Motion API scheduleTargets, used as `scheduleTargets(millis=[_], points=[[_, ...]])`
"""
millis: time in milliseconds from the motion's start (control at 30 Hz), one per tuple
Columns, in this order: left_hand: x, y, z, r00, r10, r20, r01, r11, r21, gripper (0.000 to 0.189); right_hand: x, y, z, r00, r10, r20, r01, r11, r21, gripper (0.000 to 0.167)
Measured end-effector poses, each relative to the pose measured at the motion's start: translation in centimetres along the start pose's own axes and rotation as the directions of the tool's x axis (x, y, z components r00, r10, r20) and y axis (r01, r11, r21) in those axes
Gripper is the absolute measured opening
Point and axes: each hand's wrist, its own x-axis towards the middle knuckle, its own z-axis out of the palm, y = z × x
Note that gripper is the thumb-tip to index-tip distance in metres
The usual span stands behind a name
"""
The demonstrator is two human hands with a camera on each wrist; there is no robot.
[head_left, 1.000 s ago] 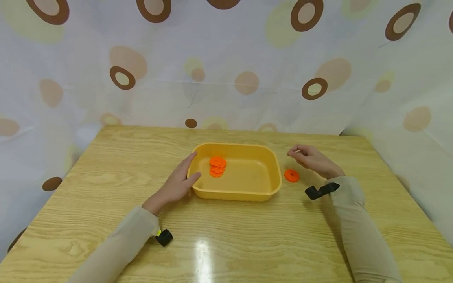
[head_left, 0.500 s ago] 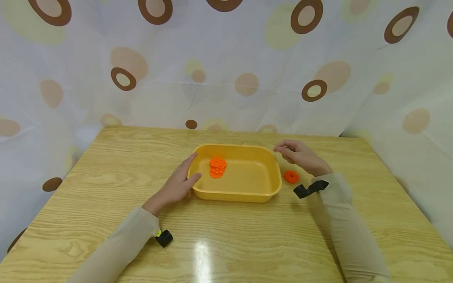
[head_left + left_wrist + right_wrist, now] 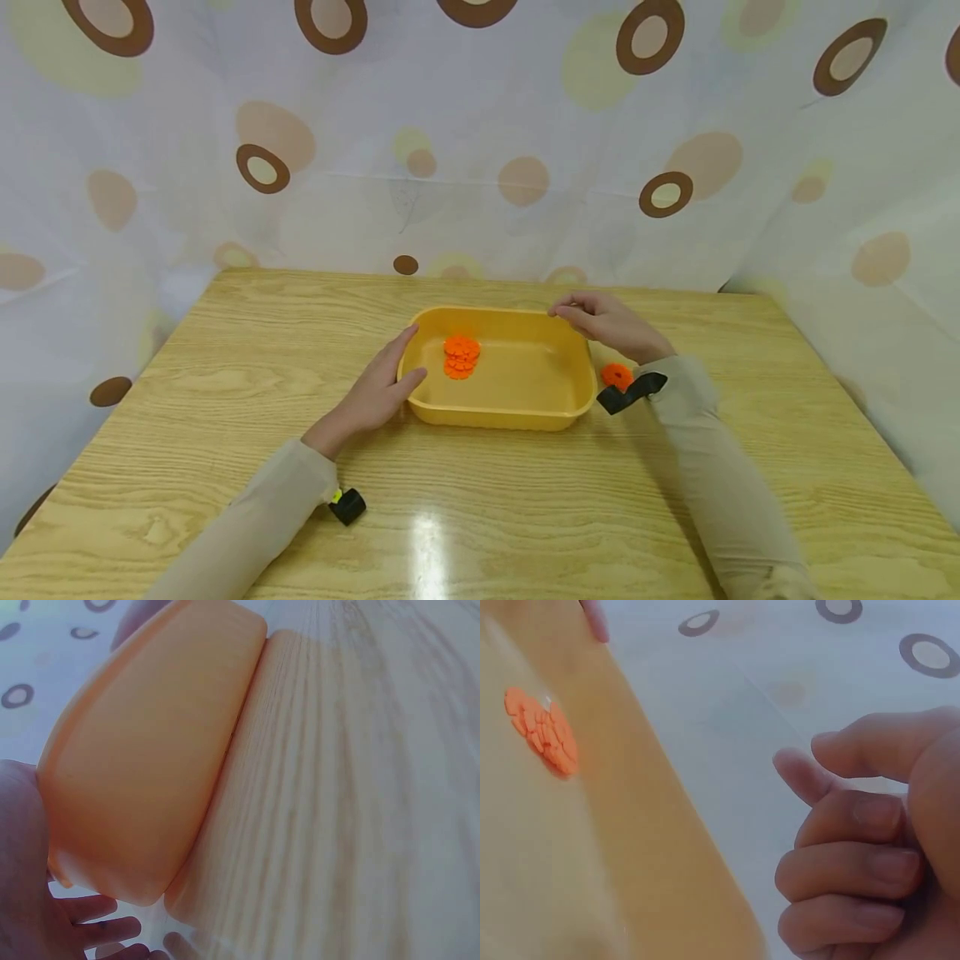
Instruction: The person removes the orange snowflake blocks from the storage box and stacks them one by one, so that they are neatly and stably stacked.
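A yellow plastic tray (image 3: 517, 412) stands on the table. My left hand (image 3: 371, 392) rests at its left end, thumb over the rim and fingers extended along the outside; in the left wrist view the fingers (image 3: 109, 930) reach past the tray's outer wall. Inside, toward the left, several orange notched discs (image 3: 461, 354) lie overlapping. My right hand (image 3: 611, 323) is over the tray's far right corner. In the right wrist view its fingers (image 3: 844, 870) are curled, thumb close to the forefinger, with nothing visible between them.
One orange piece (image 3: 617, 376) lies on the wooden table (image 3: 525, 517) right of the tray, partly covered by the black wrist camera (image 3: 632, 392). A patterned cloth (image 3: 465, 217) hangs behind the table and along its sides.
My right hand has moved left, from beyond the tray's right side to over its far right corner. The left hand, the tray and the discs stay put.
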Motion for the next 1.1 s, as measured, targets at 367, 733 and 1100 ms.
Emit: scheduleTargets(millis=[367,733,1100], points=[[-0.1,0.0,0.0,1.0,-0.004,0.0,0.004,1.0,0.004,0.066,2.0,-2.0,2.1,0.999,0.003,0.053,0.002,0.995,-0.104,0.037],[0.0,0.0,0.0,1.0,0.0,-0.002,0.0,1.0,-0.009,0.066,4.2,-3.3,3.9,0.995,0.026,0.092,-0.016,0.994,-0.112,0.037],[0.0,-0.2,-0.1,1.0,0.0,-0.007,0.0,1.0,-0.001,0.066,6.0,-3.3,5.0,0.984,-0.052,0.169,0.07,0.993,-0.098,0.028]])
